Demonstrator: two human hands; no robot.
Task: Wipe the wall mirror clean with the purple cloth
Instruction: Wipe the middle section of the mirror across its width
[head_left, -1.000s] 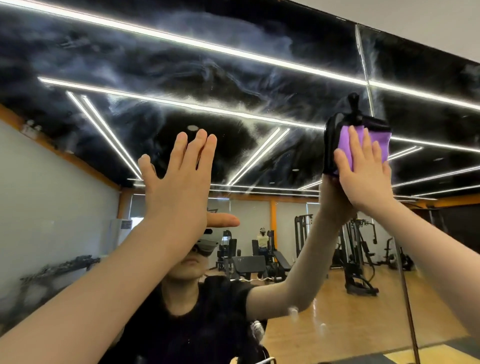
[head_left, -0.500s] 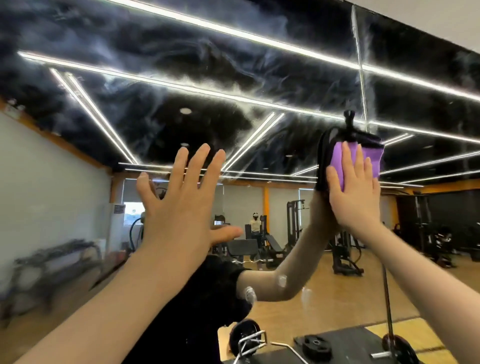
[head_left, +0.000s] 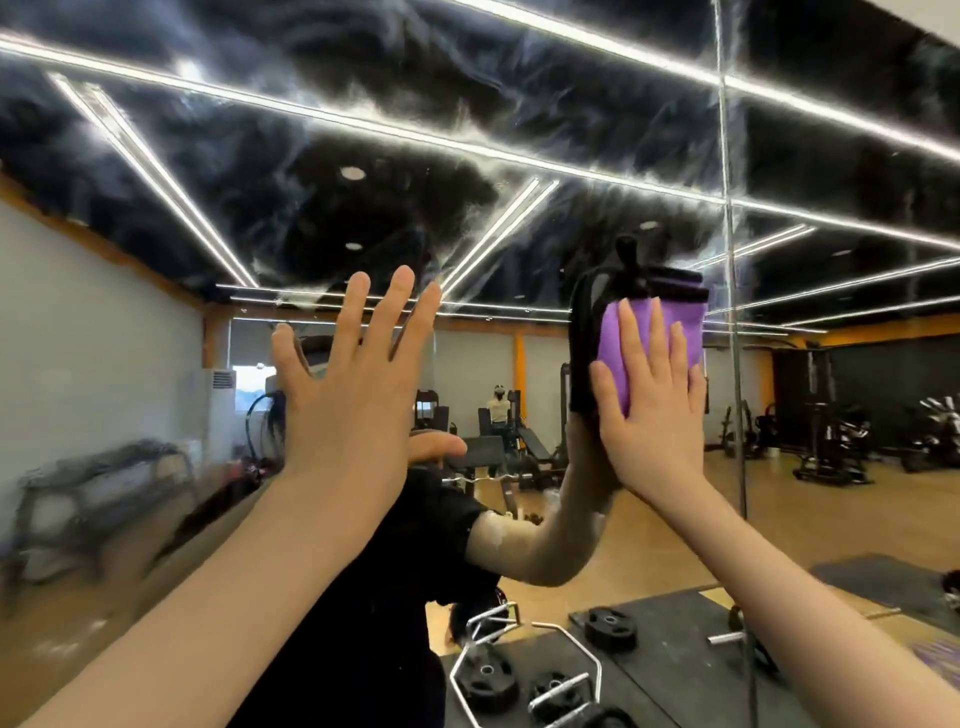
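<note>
The wall mirror (head_left: 363, 156) fills the head view, streaked with white smears across its upper part. My right hand (head_left: 649, 415) presses the purple cloth (head_left: 675, 322) flat against the glass with straight fingers, just left of a vertical seam (head_left: 730, 260) between mirror panels. My left hand (head_left: 358, 384) lies flat on the mirror with fingers spread, a little lower and to the left. Both hands meet their own reflections, and the cloth's dark reflection shows around it.
The mirror reflects a gym: wooden floor, weight machines (head_left: 831, 441) at right, a bench (head_left: 488, 457) in the middle, a rack (head_left: 104, 478) at left. Weight plates (head_left: 610, 629) and a hex bar (head_left: 524, 654) lie on a black mat below.
My right hand has slid the cloth downward on the glass. My left hand has shifted down with it, and my view has tilted lower, showing the floor and weights.
</note>
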